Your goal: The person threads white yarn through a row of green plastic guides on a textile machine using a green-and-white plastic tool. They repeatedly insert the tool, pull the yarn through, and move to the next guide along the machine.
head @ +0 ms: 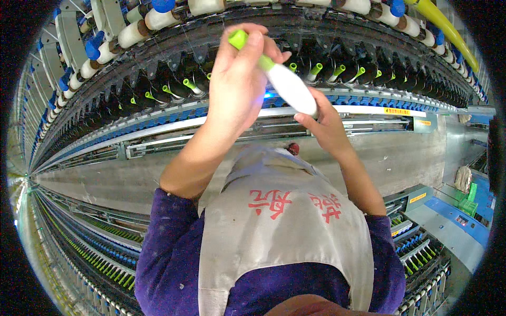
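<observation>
A yarn bobbin (290, 87), white thread wound on a lime-green tube, slants between my hands in front of the spinning frame. My left hand (239, 75) grips its bare green upper end, thumb over the tube and fingers curled behind. Lower down, my right hand (330, 126) holds the thick white end between thumb and fingers. Behind my hands runs a row of green-tipped tubes (315, 71) on spindles. My left hand covers part of that row. A small blue light (269, 94) glows beside my left wrist.
White rollers (132, 35) with blue end pieces (93, 46) arch across the top. A yellow tube (446, 31) hangs upper right. A white rail (367, 110) fronts the machine. Concrete floor (387, 158) separates it from a second frame (106, 260) behind me. Green crates (466, 201) stand at right.
</observation>
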Action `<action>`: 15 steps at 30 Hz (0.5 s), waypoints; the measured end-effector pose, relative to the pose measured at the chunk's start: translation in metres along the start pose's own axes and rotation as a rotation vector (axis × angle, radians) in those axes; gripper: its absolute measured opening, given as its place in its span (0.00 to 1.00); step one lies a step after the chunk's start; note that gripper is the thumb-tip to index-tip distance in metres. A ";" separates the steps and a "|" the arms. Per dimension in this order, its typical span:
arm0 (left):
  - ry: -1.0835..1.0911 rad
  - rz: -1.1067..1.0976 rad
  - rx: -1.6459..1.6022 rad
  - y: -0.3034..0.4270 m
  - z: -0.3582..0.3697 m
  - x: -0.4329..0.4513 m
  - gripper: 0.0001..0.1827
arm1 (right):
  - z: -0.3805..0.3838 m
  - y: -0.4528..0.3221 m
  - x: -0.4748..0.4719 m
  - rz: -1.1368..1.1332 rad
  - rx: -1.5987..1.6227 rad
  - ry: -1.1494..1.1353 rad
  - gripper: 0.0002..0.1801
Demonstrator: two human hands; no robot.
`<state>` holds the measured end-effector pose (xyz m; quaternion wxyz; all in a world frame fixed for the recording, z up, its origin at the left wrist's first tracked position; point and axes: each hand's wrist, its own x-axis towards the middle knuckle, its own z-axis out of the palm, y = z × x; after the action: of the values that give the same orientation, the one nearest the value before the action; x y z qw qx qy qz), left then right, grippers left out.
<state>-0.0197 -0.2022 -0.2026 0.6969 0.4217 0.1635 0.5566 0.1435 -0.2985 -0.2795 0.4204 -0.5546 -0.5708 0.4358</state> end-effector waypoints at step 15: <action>-0.250 -0.457 0.189 -0.037 -0.038 -0.067 0.30 | -0.011 -0.024 0.020 -0.154 0.126 0.158 0.09</action>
<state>-0.0446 -0.2489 -0.2703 0.7769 0.5022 0.2183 0.3109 0.1468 -0.2785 -0.2537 0.5304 -0.5140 -0.5483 0.3923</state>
